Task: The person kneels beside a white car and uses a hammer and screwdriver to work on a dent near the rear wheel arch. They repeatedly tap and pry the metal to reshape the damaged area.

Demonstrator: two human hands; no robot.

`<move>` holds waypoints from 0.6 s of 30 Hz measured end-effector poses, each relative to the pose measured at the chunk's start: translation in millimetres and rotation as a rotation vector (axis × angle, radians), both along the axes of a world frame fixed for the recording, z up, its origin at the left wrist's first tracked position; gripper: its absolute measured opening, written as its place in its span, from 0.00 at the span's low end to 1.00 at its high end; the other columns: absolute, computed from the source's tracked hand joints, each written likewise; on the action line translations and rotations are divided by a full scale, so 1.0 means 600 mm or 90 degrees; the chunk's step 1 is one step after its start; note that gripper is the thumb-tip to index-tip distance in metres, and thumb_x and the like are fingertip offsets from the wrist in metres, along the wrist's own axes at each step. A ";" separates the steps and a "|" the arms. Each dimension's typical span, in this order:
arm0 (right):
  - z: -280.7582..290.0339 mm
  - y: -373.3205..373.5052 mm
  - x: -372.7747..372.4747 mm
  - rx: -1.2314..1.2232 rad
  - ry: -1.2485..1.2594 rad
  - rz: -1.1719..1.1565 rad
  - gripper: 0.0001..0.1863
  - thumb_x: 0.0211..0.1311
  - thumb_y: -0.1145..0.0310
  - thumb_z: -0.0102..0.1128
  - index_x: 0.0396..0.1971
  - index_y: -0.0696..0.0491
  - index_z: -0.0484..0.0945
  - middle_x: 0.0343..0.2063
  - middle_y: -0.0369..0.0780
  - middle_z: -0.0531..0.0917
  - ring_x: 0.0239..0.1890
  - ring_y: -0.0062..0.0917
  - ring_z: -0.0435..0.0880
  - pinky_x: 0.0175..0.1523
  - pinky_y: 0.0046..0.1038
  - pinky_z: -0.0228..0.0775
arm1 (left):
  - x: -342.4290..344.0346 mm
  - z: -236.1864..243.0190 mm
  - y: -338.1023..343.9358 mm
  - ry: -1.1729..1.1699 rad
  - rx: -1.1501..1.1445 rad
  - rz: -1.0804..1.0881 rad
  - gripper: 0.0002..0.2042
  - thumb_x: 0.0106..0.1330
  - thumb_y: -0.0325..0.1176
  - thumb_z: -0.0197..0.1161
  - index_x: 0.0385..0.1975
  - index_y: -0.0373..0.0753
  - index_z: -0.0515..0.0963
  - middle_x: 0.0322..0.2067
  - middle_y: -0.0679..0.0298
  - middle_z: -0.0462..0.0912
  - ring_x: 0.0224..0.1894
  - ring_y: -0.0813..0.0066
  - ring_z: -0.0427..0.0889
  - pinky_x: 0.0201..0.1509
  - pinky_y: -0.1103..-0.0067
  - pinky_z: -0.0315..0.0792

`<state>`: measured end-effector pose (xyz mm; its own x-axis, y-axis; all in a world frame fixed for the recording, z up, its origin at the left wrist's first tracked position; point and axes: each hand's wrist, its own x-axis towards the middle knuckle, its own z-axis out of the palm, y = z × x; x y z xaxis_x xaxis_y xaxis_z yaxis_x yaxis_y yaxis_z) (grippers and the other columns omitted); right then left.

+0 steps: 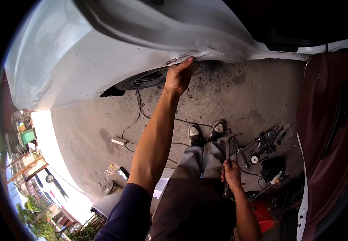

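My left hand reaches up to the white car body and grips its lower edge at the wheel arch. The thumb lies on top of the edge, and the fingers curl underneath, mostly hidden. Beside the hand, the paint is scuffed and the metal edge looks rough. Part of a dark wheel shows below the arch. Lower down on the right, near my leg, my right hand is closed around the handle of a hammer, its metal head pointing up, away from me.
An open car door with dark red trim stands at the right. Several tools lie on the floor near my shoes. A black cable and a white power strip cross the concrete. A phone lies lower left.
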<state>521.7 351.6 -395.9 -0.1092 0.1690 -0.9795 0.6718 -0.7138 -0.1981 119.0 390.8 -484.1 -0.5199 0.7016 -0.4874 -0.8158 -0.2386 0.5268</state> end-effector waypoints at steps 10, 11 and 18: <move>0.032 0.003 -0.187 -0.028 0.198 0.159 0.15 0.73 0.58 0.55 0.33 0.55 0.72 0.16 0.34 0.74 0.14 0.17 0.72 0.18 0.23 0.64 | 0.077 -0.002 -0.213 0.011 -0.271 0.004 0.24 0.70 0.33 0.61 0.63 0.32 0.66 0.59 0.54 0.75 0.62 0.60 0.75 0.64 0.66 0.68; 0.035 0.009 -0.206 -0.036 0.223 0.171 0.15 0.73 0.58 0.56 0.32 0.54 0.72 0.16 0.34 0.74 0.14 0.17 0.72 0.19 0.22 0.63 | 0.098 -0.009 -0.251 -0.004 -0.344 0.009 0.22 0.70 0.33 0.60 0.61 0.32 0.67 0.56 0.55 0.79 0.59 0.61 0.78 0.62 0.67 0.69; 0.038 0.086 -0.332 -0.149 0.398 0.246 0.13 0.71 0.60 0.59 0.33 0.55 0.72 0.16 0.34 0.74 0.14 0.16 0.72 0.18 0.21 0.65 | 0.167 0.101 -0.262 -0.100 -0.132 -0.019 0.20 0.72 0.35 0.58 0.60 0.34 0.68 0.55 0.55 0.78 0.58 0.64 0.78 0.61 0.68 0.71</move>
